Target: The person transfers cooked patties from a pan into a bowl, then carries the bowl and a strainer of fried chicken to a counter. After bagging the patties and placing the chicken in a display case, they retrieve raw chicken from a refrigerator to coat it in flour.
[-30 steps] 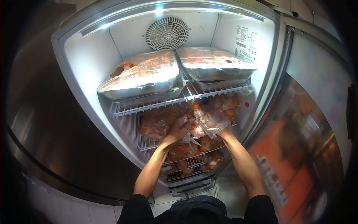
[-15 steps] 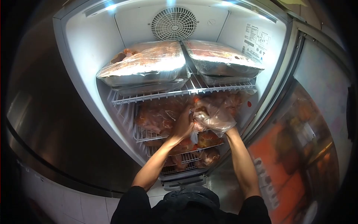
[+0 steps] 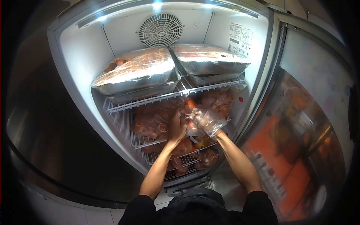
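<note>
Inside the open fridge, below the top rack, my left hand (image 3: 177,125) is closed on the edge of a clear plastic bag (image 3: 193,129) with reddish pieces showing through it. My right hand (image 3: 206,119) has loose clear plastic over it, either a glove or a bag. Its fingers are bent in toward my left hand at the bag, and what they grip is hidden by glare. An orange piece (image 3: 191,103) shows just above my hands. Bagged raw meat (image 3: 152,120) lies left of my left hand, and more bagged meat (image 3: 219,100) sits behind my right hand.
Two film-wrapped metal trays of meat, a left one (image 3: 137,71) and a right one (image 3: 212,60), stand on the white wire rack (image 3: 150,101) above my hands. Lower racks hold more bagged meat (image 3: 206,158). A fan grille (image 3: 161,30) is behind. The fridge door (image 3: 300,142) stands open at right.
The whole view has shifted, so the fridge sits further left. Both hands stay together at the bag, and the plastic over my right hand has changed shape.
</note>
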Motion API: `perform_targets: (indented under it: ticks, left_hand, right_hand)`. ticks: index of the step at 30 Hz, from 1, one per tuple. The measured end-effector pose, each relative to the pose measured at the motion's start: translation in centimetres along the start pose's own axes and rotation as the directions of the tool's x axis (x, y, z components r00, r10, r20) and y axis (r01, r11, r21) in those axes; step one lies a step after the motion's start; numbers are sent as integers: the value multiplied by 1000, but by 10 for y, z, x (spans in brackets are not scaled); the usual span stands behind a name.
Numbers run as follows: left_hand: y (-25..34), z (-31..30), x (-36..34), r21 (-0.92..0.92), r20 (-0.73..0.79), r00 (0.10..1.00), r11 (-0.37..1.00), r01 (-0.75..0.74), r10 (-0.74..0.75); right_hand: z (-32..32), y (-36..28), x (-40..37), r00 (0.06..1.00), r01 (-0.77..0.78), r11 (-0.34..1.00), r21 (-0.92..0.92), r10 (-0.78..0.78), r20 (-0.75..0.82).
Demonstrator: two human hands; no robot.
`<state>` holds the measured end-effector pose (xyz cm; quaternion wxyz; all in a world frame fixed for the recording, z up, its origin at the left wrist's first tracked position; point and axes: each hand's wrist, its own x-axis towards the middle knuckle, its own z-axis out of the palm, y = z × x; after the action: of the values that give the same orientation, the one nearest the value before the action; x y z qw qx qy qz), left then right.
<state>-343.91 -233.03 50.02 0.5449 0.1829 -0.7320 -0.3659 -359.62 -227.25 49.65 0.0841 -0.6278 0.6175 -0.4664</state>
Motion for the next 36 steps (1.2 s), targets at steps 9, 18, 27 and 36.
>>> perform_targets:
  ticks: [9, 18, 27, 36]
  left_hand:
    - [12, -25, -24, 304, 168, 983, 953, 18, -72]
    - [30, -40, -25, 528, 230, 972, 844, -89, -41]
    - [9, -35, -8, 475, 109, 993, 875, -96, 50]
    - [2, -40, -14, 426, 62, 990, 901, 88, -126]
  right_hand:
    - [-16, 4, -20, 981, -44, 988, -151, 14, -194]
    - [-58, -41, -31, 991, 39, 888, -458, -93, -96]
    - [-20, -70, 28, 940, 320, 515, -795, -66, 335]
    - [21, -7, 73, 996, 88, 842, -532, -76, 44]
